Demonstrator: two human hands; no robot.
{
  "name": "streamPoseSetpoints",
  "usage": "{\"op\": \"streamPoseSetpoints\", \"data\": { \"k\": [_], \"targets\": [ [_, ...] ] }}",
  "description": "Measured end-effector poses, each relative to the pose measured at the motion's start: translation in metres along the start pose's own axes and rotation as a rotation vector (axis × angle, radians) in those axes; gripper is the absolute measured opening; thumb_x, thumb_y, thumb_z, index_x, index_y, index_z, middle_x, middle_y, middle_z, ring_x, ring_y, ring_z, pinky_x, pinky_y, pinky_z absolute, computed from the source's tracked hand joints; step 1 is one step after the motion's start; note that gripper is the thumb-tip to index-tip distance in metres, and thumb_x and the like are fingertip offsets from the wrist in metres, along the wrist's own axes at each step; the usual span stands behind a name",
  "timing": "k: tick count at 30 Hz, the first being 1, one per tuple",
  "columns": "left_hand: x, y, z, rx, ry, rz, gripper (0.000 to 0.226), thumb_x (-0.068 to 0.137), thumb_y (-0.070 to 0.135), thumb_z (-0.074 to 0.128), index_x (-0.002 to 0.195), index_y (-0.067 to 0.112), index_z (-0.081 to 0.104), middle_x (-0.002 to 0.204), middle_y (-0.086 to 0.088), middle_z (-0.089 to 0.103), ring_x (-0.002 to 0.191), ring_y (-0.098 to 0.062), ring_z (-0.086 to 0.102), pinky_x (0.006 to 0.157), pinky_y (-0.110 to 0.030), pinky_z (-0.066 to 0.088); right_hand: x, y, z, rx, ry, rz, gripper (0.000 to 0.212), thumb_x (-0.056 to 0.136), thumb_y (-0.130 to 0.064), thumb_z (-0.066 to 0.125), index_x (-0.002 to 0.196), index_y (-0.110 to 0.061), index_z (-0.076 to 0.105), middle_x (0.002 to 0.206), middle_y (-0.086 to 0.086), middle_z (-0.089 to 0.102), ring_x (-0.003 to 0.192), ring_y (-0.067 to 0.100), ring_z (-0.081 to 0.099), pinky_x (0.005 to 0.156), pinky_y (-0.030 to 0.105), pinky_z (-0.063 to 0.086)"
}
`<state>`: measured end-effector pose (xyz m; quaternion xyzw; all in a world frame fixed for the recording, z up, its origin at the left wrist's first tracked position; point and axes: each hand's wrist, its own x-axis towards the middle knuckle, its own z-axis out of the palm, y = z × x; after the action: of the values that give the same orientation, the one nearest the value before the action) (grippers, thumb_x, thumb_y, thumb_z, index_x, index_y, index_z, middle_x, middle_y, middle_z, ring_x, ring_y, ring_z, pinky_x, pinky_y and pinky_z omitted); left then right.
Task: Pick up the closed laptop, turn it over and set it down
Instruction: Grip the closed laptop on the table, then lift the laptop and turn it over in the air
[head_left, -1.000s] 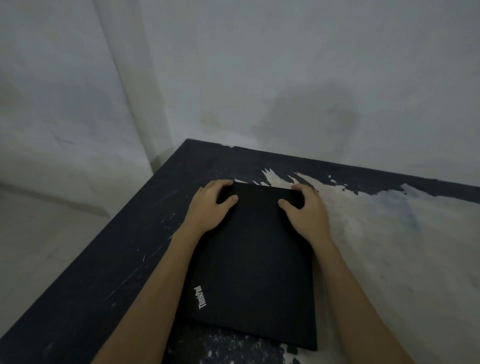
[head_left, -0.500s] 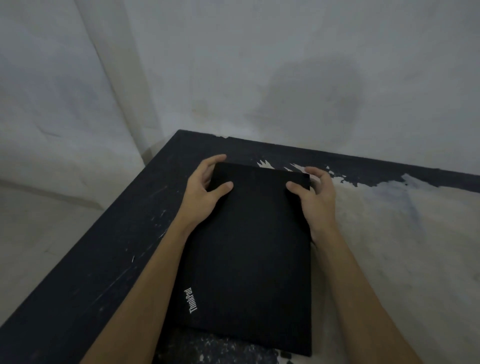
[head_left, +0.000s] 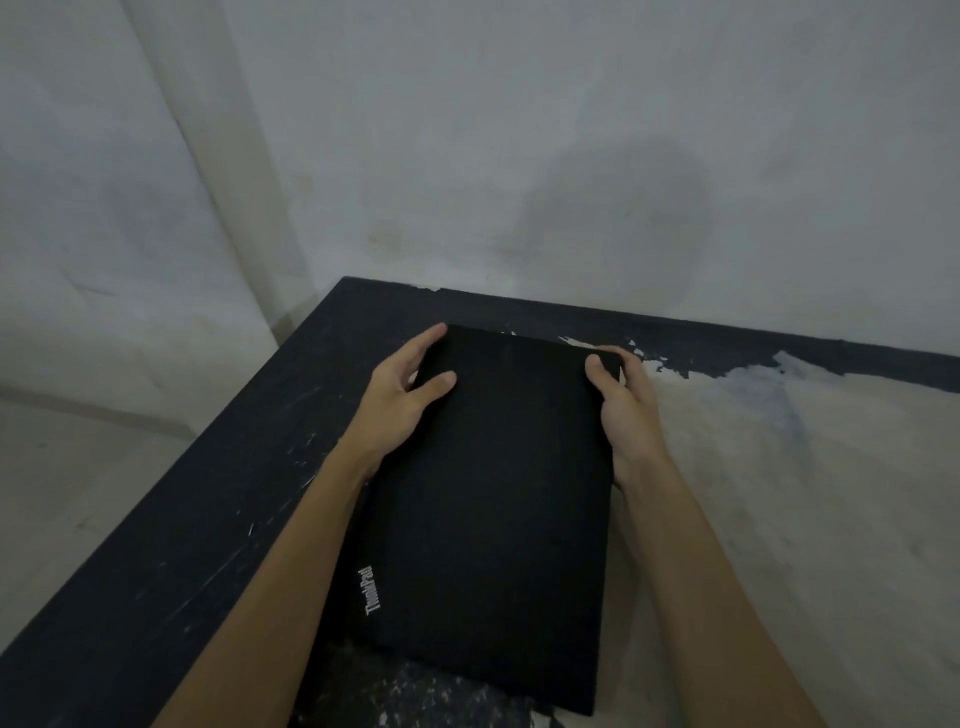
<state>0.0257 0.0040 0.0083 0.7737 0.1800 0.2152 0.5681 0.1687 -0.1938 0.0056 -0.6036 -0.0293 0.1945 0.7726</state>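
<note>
A closed black laptop (head_left: 498, 509) with a ThinkPad logo near its lower left corner is tilted, its far edge raised above the table (head_left: 197, 519). My left hand (head_left: 400, 400) grips the far left corner, thumb on the lid and fingers curled around the edge. My right hand (head_left: 623, 405) grips the far right corner the same way. The laptop's underside is hidden, and I cannot tell whether its near edge rests on the table.
The table is dark and worn, with a pale bare patch (head_left: 779, 493) of stripped paint to the right. A grey wall (head_left: 571, 156) stands just behind the table. The table's left edge drops to a pale floor (head_left: 67, 493).
The laptop's far edge has risen off the table as both hands shifted from pressing on the lid to gripping its far corners.
</note>
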Motion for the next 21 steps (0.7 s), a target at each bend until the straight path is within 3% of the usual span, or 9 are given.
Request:
{"op": "streamPoseSetpoints", "data": {
  "k": [4,7,9,11,14,17,19,21],
  "targets": [
    [-0.003,0.015,0.005,-0.035,-0.094,-0.019,0.064,0.101,0.016,0.062,0.158,0.032,0.038,0.162,0.016,0.038,0.146,0.001,0.031,0.109,-0.012,0.033,0.004,-0.015,-0.013,0.065,0.064,-0.086,0.018,0.102,-0.024,0.065,0.12,-0.022,0.066,0.111,0.003,0.07,0.094,0.02,0.07,0.072,0.037,0.062],
    [-0.001,0.023,0.008,-0.034,-0.138,-0.023,0.063,0.102,0.02,0.062,0.159,0.029,0.037,0.157,0.017,0.045,0.144,0.0,0.041,0.114,-0.025,0.04,0.01,-0.021,-0.023,0.137,0.152,-0.137,0.013,0.101,-0.022,0.066,0.114,-0.023,0.065,0.109,0.004,0.07,0.097,0.024,0.068,0.076,0.039,0.062],
    [0.001,0.031,0.012,0.0,-0.181,-0.015,0.056,0.103,0.021,0.061,0.156,0.029,0.044,0.148,0.021,0.056,0.136,0.0,0.053,0.112,-0.028,0.046,0.012,-0.026,-0.032,0.178,0.225,-0.162,0.016,0.101,-0.023,0.066,0.116,-0.02,0.066,0.118,0.009,0.07,0.107,0.03,0.068,0.089,0.046,0.062],
    [0.003,0.04,0.015,0.028,-0.225,0.0,0.046,0.103,0.02,0.059,0.147,0.034,0.052,0.137,0.024,0.064,0.125,0.001,0.063,0.101,-0.024,0.053,0.015,-0.03,-0.041,0.226,0.292,-0.185,0.025,0.1,-0.024,0.067,0.124,-0.016,0.065,0.124,0.013,0.068,0.107,0.028,0.067,0.094,0.047,0.06],
    [0.009,0.049,0.017,0.085,-0.257,0.013,0.041,0.104,0.018,0.057,0.143,0.032,0.055,0.127,0.02,0.069,0.109,-0.003,0.072,0.081,-0.02,0.059,0.018,-0.036,-0.055,0.306,0.372,-0.226,0.021,0.101,-0.021,0.066,0.121,-0.016,0.065,0.123,0.011,0.068,0.101,0.02,0.065,0.085,0.034,0.061],
    [0.016,0.051,0.022,0.152,-0.189,0.001,0.037,0.103,0.024,0.06,0.14,0.029,0.062,0.119,0.014,0.075,0.089,-0.014,0.077,0.059,-0.024,0.056,0.02,-0.038,-0.068,0.368,0.454,-0.258,0.021,0.101,-0.02,0.066,0.121,-0.014,0.066,0.128,0.011,0.07,0.101,0.016,0.067,0.088,0.032,0.062],
    [0.019,0.049,0.027,0.118,-0.096,-0.003,0.034,0.101,0.025,0.063,0.134,0.024,0.068,0.115,0.012,0.077,0.096,-0.011,0.076,0.066,-0.02,0.057,0.021,-0.039,-0.074,0.4,0.521,-0.265,0.022,0.102,-0.02,0.065,0.123,-0.015,0.064,0.128,0.007,0.069,0.103,0.015,0.068,0.087,0.026,0.061],
    [0.023,0.046,0.036,0.035,0.038,-0.023,0.03,0.098,0.026,0.068,0.127,0.023,0.074,0.116,0.008,0.077,0.106,-0.015,0.074,0.086,-0.031,0.062,0.021,-0.041,-0.077,0.434,0.577,-0.276,0.025,0.102,-0.022,0.065,0.126,-0.018,0.063,0.127,0.002,0.068,0.112,0.018,0.068,0.095,0.031,0.06]
  ]
}}
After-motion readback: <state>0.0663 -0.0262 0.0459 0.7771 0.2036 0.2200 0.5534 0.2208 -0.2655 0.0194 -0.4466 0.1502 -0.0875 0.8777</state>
